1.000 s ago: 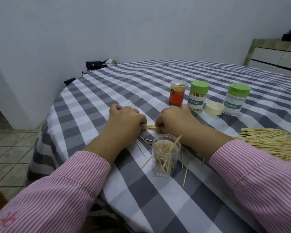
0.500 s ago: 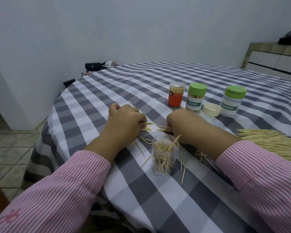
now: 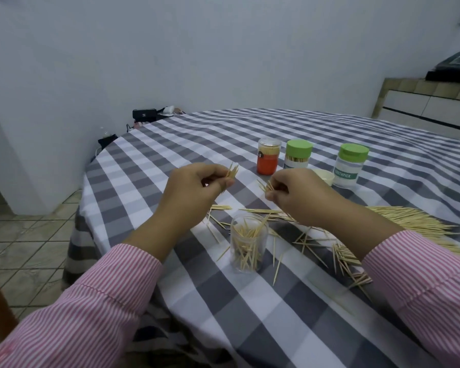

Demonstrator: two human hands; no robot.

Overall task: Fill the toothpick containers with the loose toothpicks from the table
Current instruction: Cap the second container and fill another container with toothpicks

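Hands hover above the grey-and-white checked table [image 3: 170, 144], each pinching a small bundle of thin wooden toothpicks: the left hand [image 3: 194, 189] with curled fingers grips one bunch [image 3: 231, 171], the right hand [image 3: 300, 195] another [image 3: 268, 187]. Below and between them stands an open clear plastic container [image 3: 247, 244], partly filled. Loose toothpicks [image 3: 414, 221] lie scattered and heaped to its right. Three lidded containers stand behind.

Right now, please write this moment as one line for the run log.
left hand pinches toothpick bundle | right hand pinches toothpicks | open clear container partly filled, upright | loose pile on table
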